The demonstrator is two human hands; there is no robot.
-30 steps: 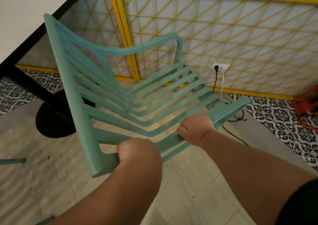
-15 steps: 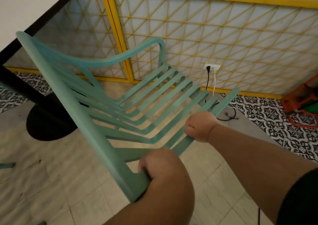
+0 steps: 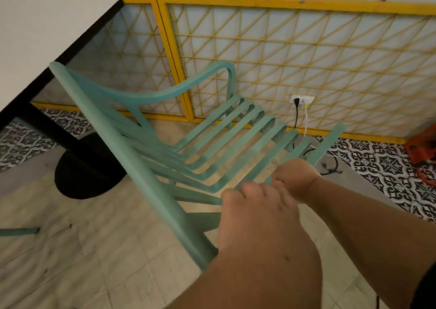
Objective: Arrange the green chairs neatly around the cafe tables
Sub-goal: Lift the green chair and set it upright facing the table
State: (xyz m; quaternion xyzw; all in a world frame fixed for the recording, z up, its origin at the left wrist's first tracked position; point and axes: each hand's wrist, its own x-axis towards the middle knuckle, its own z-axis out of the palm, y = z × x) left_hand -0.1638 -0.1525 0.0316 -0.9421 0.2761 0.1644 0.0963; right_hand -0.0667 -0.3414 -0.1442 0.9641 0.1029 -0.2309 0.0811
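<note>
- I see the right hand (image 3: 295, 179) clenched on the green chair (image 3: 200, 148) side rail, centre frame.
- Left hand (image 3: 257, 216) fingers: I cannot tell.
- Chair's top corner sits beside the desk (image 3: 35, 44) edge, upper left; open floor (image 3: 70, 261) lower left.

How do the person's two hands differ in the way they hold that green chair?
The left hand sits nearer the camera, by the chair's back rail, its fingers blurred and seemingly loose; the right hand sits farther out, fist closed on the near edge of the seat. The left forearm rises from the bottom edge of the picture; the right comes in from the right side. Both are bare, at the chair's near side, almost touching.
</note>
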